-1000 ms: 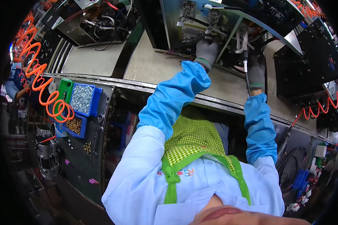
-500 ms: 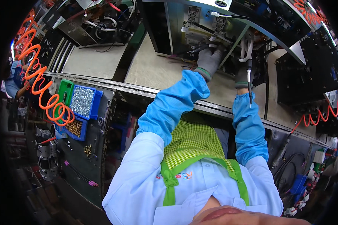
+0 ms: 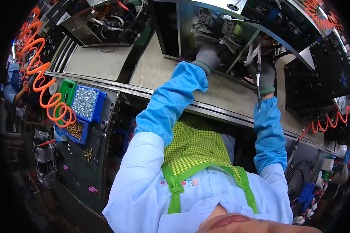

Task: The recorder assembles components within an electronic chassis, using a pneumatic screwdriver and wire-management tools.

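An open metal cabinet (image 3: 170, 29) with wiring and terminal parts inside stands on the bench at the top middle. My left hand (image 3: 208, 58), in a grey glove, reaches into its lower opening beside a metal bracket (image 3: 243, 52); the fingertips are hidden inside. On the other side of that bracket is my gloved right hand (image 3: 266, 77), at the right part of the opening and in shadow. White cables (image 3: 254, 54) and a hanging lead with a dark tip (image 3: 258, 83) pass in front of it. What either hand touches cannot be made out.
Blue bins of silver fasteners (image 3: 85, 103) and brass-coloured fasteners (image 3: 74, 131) stand at the left, beside a green bin (image 3: 68, 91). An orange coiled hose (image 3: 39, 70) hangs there. Another wired unit (image 3: 101, 27) is at upper left, a black panel (image 3: 315, 73) at right.
My left hand has shifted left and a little up. My right hand has moved right, away from the bracket. The view has shifted slightly.
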The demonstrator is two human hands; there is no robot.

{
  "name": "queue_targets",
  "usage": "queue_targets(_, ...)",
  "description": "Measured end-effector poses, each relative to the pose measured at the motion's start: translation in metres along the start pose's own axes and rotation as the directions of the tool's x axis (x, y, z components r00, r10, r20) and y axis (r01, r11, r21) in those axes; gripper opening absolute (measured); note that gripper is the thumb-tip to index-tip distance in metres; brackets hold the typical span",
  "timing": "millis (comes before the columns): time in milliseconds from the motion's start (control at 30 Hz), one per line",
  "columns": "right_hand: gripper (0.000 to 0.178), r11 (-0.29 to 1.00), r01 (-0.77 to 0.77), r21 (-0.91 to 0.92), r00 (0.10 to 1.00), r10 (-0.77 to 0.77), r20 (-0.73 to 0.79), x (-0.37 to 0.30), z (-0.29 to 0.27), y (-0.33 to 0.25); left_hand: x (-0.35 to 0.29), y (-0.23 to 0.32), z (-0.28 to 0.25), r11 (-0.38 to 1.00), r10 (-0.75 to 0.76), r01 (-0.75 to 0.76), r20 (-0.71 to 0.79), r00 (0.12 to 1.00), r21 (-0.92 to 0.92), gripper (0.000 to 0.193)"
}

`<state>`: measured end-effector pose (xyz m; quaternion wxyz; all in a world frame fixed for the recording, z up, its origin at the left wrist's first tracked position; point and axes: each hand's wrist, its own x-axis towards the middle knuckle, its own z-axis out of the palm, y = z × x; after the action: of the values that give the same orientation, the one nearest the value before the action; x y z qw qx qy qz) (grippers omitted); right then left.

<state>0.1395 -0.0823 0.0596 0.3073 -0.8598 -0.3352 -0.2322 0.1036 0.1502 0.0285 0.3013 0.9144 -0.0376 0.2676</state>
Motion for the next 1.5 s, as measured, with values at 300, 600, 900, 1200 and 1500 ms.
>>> queue_targets(300, 0.019, 0.98, 0.038, 0.193, 0.976, 0.005, -0.218, -0.009, 0.016, 0.014, -0.013, -0.013, -0.019, 0.885, 0.372, -0.364, 0.028, 0.928, 0.289, 0.032)
queue_targets(600, 0.035, 0.995, 0.025, 0.093, 0.98, -0.006, -0.197, -0.021, 0.037, 0.019, -0.003, 0.012, -0.061, 0.869, 0.106, -0.322, 0.494, 0.863, 0.375, 0.028)
queue_targets(900, 0.043, 0.991, 0.121, -0.062, 0.982, -0.129, -0.141, -0.005, 0.039, 0.016, 0.005, -0.056, 0.006, 0.893, 0.273, -0.396, 0.442, 0.854, 0.213, 0.031)
queue_targets(1200, 0.057, 0.947, 0.266, -0.179, 0.964, -0.263, 0.037, -0.003, 0.045, 0.05, 0.039, -0.036, 0.043, 0.828, 0.307, -0.518, 0.598, 0.74, 0.215, 0.036)
queue_targets(1500, 0.045, 0.55, -0.708, 0.443, 0.69, 0.405, 0.6, -0.006, -0.092, -0.009, 0.008, 0.013, -0.029, 0.974, -0.071, 0.027, 0.191, 0.979, 0.223, 0.033)
